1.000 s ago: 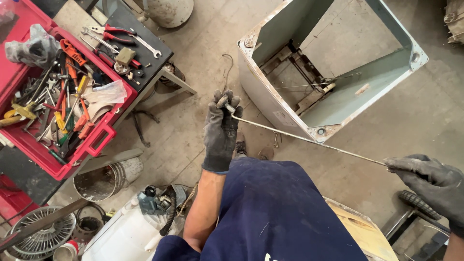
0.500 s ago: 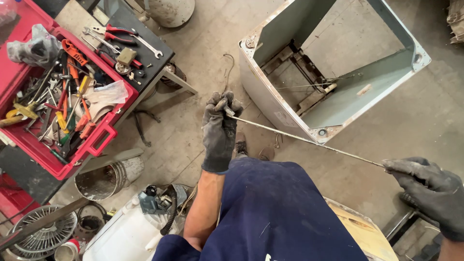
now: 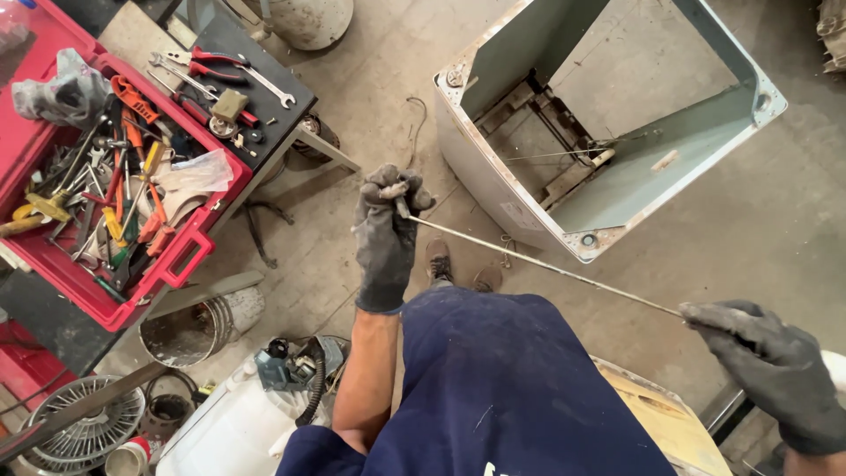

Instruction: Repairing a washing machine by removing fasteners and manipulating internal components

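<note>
right hand (image 3: 775, 375) dropped lower; left hand (image 3: 388, 234) raised, both gripping rod (image 3: 546, 264).

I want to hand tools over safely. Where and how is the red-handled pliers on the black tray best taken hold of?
Judging by how it lies, grip the red-handled pliers by the two red handles, coming from above. It lies flat on the black tray, the handles are the widest part, and a wrench lies close beside it, so a side approach looks cramped.

Bright even daylight, soft faint shadows on floor (image 3: 352, 79); sharp centre, wide-angle stretch toward frame edges; no glare.
</note>
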